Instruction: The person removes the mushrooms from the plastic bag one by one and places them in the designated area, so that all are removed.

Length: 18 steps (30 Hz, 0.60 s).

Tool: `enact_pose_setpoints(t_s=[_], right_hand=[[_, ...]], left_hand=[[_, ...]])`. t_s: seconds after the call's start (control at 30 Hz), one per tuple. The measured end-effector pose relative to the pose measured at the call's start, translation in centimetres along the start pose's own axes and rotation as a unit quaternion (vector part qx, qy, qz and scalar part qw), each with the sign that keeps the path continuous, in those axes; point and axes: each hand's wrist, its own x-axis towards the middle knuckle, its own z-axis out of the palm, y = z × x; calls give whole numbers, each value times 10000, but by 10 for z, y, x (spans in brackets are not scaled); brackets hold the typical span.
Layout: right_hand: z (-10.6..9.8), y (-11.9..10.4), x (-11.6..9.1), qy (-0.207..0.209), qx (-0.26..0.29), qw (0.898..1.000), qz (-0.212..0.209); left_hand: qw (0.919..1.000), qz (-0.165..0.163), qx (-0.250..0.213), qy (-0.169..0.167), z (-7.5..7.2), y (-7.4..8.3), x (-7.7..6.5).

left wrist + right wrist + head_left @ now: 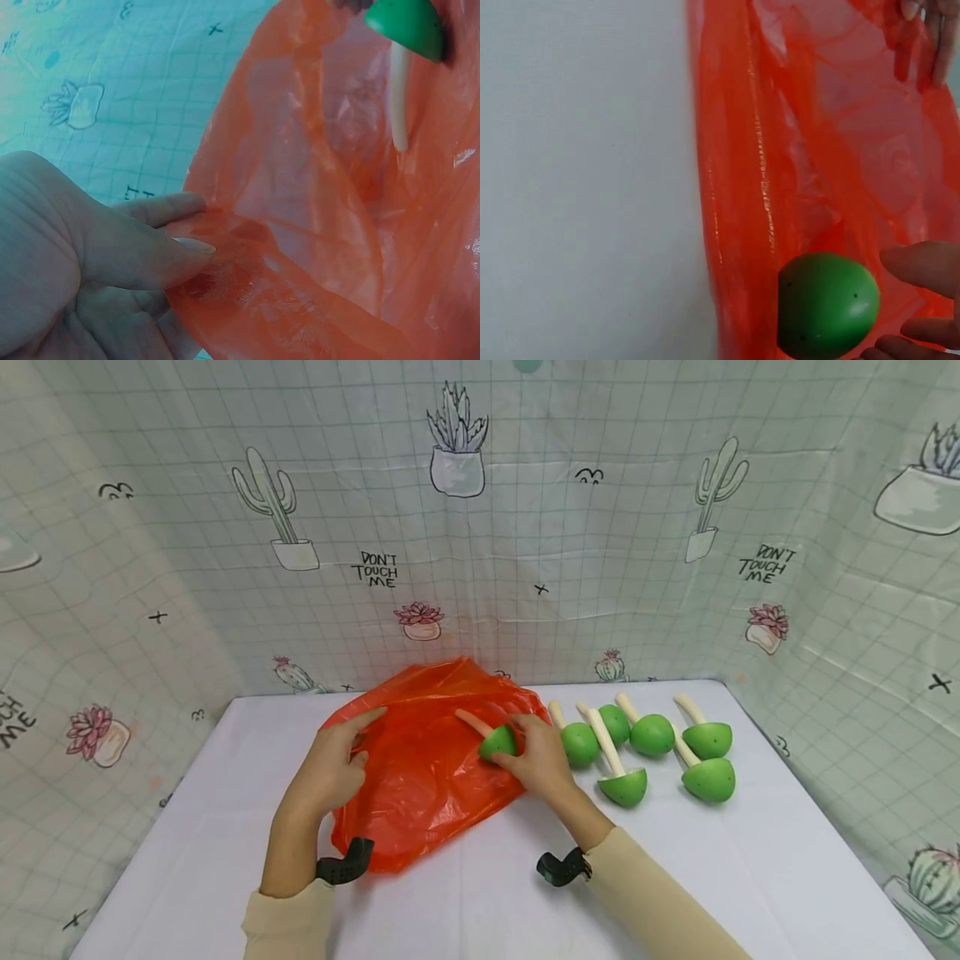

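Observation:
A red plastic bag [420, 793] lies spread on the table with its mouth held up. My left hand [333, 772] grips the bag's left edge, thumb on one side of the film and fingers on the other, as the left hand [112, 262] in its wrist view shows. A toy mushroom with a green cap [498, 743] and pale stem lies against the red film inside the bag's mouth. Beside that cap is my right hand [540, 760]; in the right wrist view its thumb [922, 266] stands apart from the green cap [829, 304], fingers extended close by.
Several more green-capped toy mushrooms [622, 787] lie right of the bag, stems mostly pointing away. The white table [195, 827] is backed by a grid-patterned cloth [525, 635] with plant drawings. Black wrist cameras [564, 867] sit on both wrists.

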Motion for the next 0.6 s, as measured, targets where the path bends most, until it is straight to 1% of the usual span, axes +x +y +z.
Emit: enact_pose_setpoints(t_s=[0.3, 0.47, 0.6], right_hand=[[18, 3, 8, 122, -452, 9989, 91], [26, 5, 9, 143, -469, 9981, 366], [27, 4, 8, 220, -446, 9972, 554]], left_hand=[[10000, -18, -33, 38, -2, -1, -1], [9999, -101, -70, -5, -1, -1, -1], [9999, -127, -81, -35, -1, 0, 0]])
